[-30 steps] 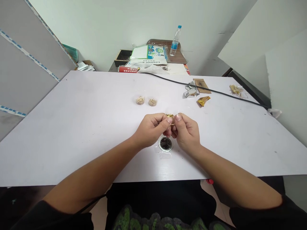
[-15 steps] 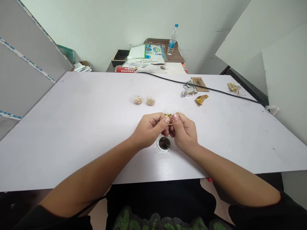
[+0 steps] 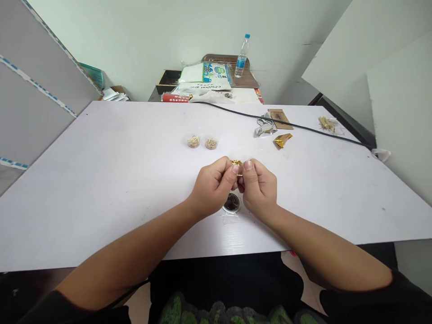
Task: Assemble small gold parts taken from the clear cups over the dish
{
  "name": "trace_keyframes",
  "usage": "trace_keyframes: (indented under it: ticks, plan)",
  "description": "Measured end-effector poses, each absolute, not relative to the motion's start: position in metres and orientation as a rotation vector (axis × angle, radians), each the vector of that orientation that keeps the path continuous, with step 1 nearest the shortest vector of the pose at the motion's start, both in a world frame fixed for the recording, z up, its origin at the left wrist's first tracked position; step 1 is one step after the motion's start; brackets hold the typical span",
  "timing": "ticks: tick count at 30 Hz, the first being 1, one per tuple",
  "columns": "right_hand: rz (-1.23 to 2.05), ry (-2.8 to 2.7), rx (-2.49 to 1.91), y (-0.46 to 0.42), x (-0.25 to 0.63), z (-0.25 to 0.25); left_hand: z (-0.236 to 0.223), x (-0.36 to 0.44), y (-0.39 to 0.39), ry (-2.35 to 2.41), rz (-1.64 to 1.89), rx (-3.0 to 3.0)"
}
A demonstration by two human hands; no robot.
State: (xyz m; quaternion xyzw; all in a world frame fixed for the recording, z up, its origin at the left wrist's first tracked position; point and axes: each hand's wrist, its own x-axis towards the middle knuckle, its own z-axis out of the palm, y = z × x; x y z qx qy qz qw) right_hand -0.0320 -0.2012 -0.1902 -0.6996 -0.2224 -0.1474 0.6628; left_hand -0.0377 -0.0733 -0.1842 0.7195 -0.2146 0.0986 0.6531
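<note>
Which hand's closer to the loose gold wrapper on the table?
Right. The right hand is in front of the gold wrapper, slightly to its left; the left hand is also in front, but farther left.

Soft light; pale glare on the tabletop (image 3: 231, 238).

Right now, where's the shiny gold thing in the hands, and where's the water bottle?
Gold thing (image 3: 236, 163), head view: its shiny far part.
Water bottle (image 3: 240, 62), head view: its blue label.
</note>
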Motion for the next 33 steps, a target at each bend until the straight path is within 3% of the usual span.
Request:
trace_keyframes:
  ticks: [15, 33]
  plan:
    - [-0.402, -0.394, -1.650, -0.196, -0.036, -0.191, -0.189, -0.042, -0.082, -0.470, 0.440, 1.712]
    - [-0.347, -0.304, -1.627, -0.191, -0.038, -0.192, -0.193, -0.042, -0.085, -0.402, 0.411, 1.652]
